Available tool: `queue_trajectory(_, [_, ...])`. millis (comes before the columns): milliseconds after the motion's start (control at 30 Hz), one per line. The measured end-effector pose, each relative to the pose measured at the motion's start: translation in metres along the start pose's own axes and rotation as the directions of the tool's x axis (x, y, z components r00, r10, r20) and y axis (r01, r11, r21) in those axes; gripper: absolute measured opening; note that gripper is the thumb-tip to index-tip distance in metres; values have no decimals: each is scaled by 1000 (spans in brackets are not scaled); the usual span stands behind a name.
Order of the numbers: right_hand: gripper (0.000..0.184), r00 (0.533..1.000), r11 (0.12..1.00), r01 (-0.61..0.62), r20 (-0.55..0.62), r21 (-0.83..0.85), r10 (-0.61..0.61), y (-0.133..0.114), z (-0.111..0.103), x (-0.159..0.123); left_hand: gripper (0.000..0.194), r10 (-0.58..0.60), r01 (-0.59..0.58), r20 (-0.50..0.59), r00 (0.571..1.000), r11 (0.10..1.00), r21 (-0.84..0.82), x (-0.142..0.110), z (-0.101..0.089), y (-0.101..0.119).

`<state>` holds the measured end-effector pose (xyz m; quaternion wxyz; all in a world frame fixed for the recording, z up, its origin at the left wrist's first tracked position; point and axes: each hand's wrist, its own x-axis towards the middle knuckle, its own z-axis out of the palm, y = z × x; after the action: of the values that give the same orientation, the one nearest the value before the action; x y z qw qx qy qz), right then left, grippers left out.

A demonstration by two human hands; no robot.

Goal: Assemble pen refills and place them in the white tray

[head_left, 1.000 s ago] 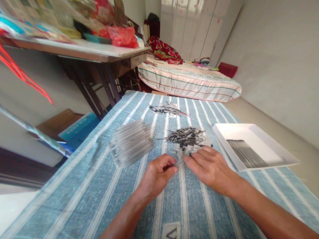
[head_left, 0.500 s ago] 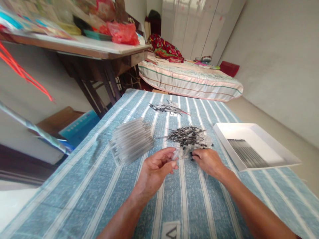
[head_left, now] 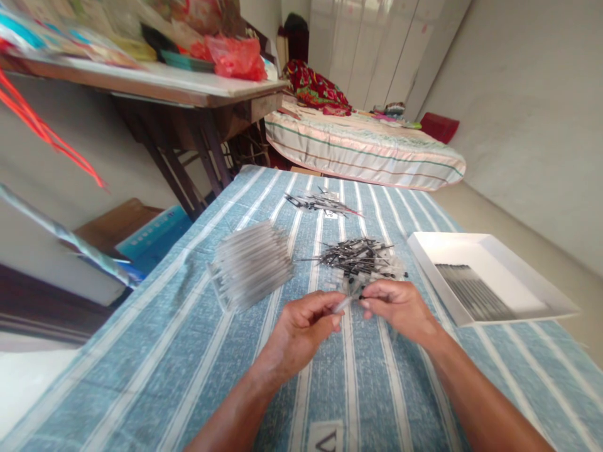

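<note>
Currently, head view: left hand [head_left: 304,323] pinches a slim translucent plastic tube [head_left: 345,303]; right hand [head_left: 400,307] pinches a small black piece [head_left: 362,298] just beside it, contact unclear. Beyond: loose heap of black-and-clear plastic parts [head_left: 358,255]. Grey translucent tube stack [head_left: 254,267] left, open white rectangular box [head_left: 502,263] with dark slim rods [head_left: 473,292] right, blue-and-white striped cloth [head_left: 377,402] beneath.

Left forearm [head_left: 240,402] and right forearm [head_left: 478,386], both bare
</note>
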<state>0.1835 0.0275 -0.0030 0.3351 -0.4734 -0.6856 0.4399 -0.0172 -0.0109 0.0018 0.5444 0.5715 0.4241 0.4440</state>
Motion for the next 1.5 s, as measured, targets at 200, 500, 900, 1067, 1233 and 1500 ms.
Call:
queue_trajectory(200, [15, 999, 963, 38, -44, 268, -28, -16, 2, -13, 21, 36, -41, 87, 996, 998, 55, 0, 3, 3])
queue_trajectory(500, [14, 993, 971, 118, -24, 210, -115, -21, 1, -15, 25, 53, -70, 136, 989, 990, 122, -1, 2, 1])
queue_trajectory(900, [12, 974, 981, 194, 121, -27, -190, -29, -3, -17, 27, 11, -41, 201, 980, 988, 147, -2, 2, 2])
queue_trajectory(1067, [14, 982, 997, 77, 173, -17, -73, -28, -3, -20, 29, -48, -4, 276, 960, 983, 185, -2, 3, 8])
queue_trajectory(1233, [14, 977, 998, 61, 206, -36, -52, -24, -1, -24, 30, -79, -4, 310, 947, 966, 258, -3, 4, 8])
queue_trajectory(1500, [18, 994, 997, -6, 111, 76, -3, -11, 2, -29, 25, -121, 48, 321, 939, 973, 227, -3, 2, 5])
